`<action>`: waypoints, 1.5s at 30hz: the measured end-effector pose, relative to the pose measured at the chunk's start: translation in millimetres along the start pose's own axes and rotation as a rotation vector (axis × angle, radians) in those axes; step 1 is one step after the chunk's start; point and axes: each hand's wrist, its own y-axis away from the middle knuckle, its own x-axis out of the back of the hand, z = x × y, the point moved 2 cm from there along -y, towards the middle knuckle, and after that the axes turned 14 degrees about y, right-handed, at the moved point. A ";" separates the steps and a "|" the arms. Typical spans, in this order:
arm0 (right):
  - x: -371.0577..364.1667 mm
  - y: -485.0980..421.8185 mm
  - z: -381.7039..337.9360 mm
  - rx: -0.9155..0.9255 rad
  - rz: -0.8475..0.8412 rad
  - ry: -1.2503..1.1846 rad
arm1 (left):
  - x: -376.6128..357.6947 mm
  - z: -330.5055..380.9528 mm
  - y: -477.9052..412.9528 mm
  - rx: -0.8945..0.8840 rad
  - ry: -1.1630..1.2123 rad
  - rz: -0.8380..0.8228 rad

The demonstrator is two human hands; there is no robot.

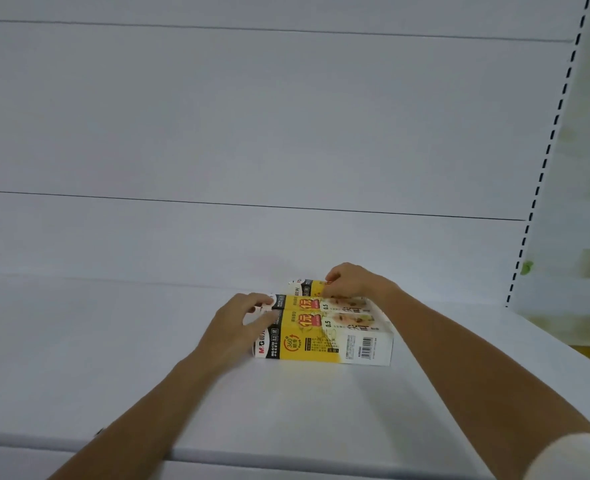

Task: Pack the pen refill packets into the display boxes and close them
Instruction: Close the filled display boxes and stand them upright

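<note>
Three yellow-and-white display boxes lie side by side on a white shelf (113, 341). The nearest box (324, 344) shows its barcode side towards me. Behind it lies a second box (321, 303), and a third box (309, 287) lies at the back. My left hand (241, 323) rests on the left ends of the nearer boxes, fingers spread and touching them. My right hand (352, 280) pinches the top edge of the back box with curled fingers. All boxes look closed. No loose refill packets are visible.
The white back panel of the shelf unit (252, 133) rises behind the boxes. A slotted upright strip (546, 150) runs along the right side. The shelf's front edge (217, 455) lies close to me.
</note>
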 end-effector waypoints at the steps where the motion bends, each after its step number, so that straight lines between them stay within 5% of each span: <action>1: 0.5 -5.1 1.9 -0.008 -0.024 0.055 | 0.3 -0.8 -0.8 0.004 -0.035 -0.012; 7: -8.8 -15.2 8.5 -0.051 0.172 0.164 | -1.0 -2.7 -2.8 -0.009 -0.103 -0.019; 12: 31.3 23.8 -3.3 0.072 0.693 0.391 | -0.7 -3.6 -3.9 -0.041 -0.151 -0.006; 16: 70.5 70.4 -25.3 0.080 0.970 0.231 | 0.4 3.9 0.3 -0.106 -0.207 0.031; 21: 82.9 108.1 -52.7 -0.035 0.792 -0.239 | -1.0 51.7 7.1 -0.223 -0.086 0.023; 30: 42.1 154.7 -70.7 0.153 0.738 -0.718 | -25.3 104.0 27.4 -0.180 0.066 -0.134; 37: 33.8 160.6 -63.2 0.230 0.673 -0.653 | -10.4 101.4 34.8 -0.143 0.127 -0.095; 42: 43.7 165.8 -72.2 0.211 1.081 -0.583 | -19.3 106.3 22.9 -0.130 0.180 -0.028; 45: 46.8 161.7 -73.8 0.266 1.038 -0.436 | -24.5 95.3 23.5 -0.092 0.264 0.023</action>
